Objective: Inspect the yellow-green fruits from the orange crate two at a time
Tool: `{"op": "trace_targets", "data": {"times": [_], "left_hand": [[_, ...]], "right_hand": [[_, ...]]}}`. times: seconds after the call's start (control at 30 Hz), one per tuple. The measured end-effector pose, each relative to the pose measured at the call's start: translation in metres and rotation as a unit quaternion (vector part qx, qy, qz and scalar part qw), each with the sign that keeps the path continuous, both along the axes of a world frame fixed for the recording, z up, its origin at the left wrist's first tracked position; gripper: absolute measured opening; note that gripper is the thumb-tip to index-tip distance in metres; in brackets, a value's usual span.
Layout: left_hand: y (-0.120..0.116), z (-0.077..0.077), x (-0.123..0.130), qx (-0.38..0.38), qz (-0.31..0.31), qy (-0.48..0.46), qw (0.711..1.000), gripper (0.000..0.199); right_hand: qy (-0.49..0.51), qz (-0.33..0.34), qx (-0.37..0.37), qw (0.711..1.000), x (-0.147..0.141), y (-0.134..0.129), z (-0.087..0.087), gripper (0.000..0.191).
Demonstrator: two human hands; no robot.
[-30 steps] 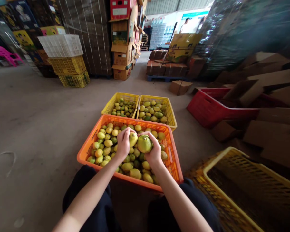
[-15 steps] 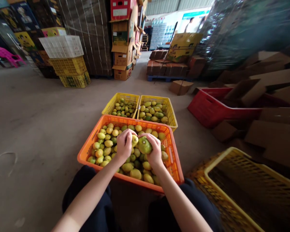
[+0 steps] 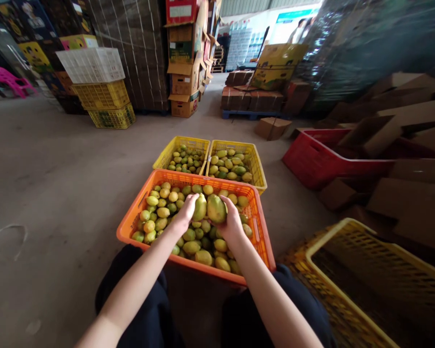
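My left hand (image 3: 187,210) is closed around a yellow-green lemon (image 3: 200,208), the thumb along its near side. A larger, greener lemon (image 3: 216,209) sits in my right hand (image 3: 233,220), whose fingers wrap its right side and underside. Both fruits are held upright side by side, a narrow gap between them, above an orange plastic crate (image 3: 130,224). Many loose yellow and green lemons (image 3: 163,212) fill that crate, which stands in front of my knees. My forearms hide part of the fruit and the near rim.
Beyond the orange crate are two yellow crates (image 3: 263,175) of smaller and larger lemons. At the right stand a yellow crate (image 3: 333,232) and a red crate (image 3: 311,164) with cardboard. Stacked boxes (image 3: 183,84) and crates (image 3: 103,94) line the back; a person (image 3: 296,33) is far off.
Both hands have turned, so the two lemons now show their long sides instead of their ends. More of the left lemon is uncovered. The view has shifted slightly.
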State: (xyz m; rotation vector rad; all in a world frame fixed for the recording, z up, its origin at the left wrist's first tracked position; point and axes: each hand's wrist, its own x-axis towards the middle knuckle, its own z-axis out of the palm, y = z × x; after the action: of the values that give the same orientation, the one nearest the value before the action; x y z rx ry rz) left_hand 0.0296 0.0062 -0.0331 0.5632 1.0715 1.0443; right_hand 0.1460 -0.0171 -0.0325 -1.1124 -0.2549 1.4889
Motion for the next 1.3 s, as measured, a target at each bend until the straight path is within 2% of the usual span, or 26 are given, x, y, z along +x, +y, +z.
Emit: {"op": "trace_targets", "data": {"times": [0.07,0.17,0.3,0.47,0.8,0.93,1.1,1.3], "left_hand": [[0.005,0.001,-0.003,-0.112,-0.075,-0.065,0.989,0.012],[0.005,0.005,-0.005,-0.158,-0.103,-0.130,0.973,0.013],[0.003,0.012,-0.004,-0.155,-0.102,-0.154,0.971,0.017],[0.004,0.012,-0.004,-0.145,-0.092,-0.166,0.971,0.022],[0.000,0.010,-0.003,-0.065,-0.083,-0.106,0.989,0.009],[0.002,0.014,-0.003,-0.043,-0.061,-0.140,0.987,0.010],[0.001,0.020,-0.008,-0.071,-0.020,-0.217,0.973,0.016],[0.000,0.021,-0.012,-0.060,-0.011,-0.217,0.974,0.019]], "right_hand": [[0.014,0.019,-0.022,0.999,0.006,0.003,0.002,0.012],[0.016,0.052,-0.037,0.998,0.013,0.003,0.006,0.011],[0.030,0.076,-0.040,0.996,0.015,0.002,0.011,0.015],[0.043,0.098,-0.046,0.993,0.012,0.002,0.010,0.021],[0.007,0.078,-0.040,0.996,0.007,0.005,0.004,0.015],[-0.006,0.066,-0.005,0.998,0.006,0.005,0.001,0.007],[0.080,0.073,0.034,0.994,0.008,0.003,0.004,0.008],[0.127,0.057,0.083,0.987,0.012,0.002,0.010,0.011]]}}
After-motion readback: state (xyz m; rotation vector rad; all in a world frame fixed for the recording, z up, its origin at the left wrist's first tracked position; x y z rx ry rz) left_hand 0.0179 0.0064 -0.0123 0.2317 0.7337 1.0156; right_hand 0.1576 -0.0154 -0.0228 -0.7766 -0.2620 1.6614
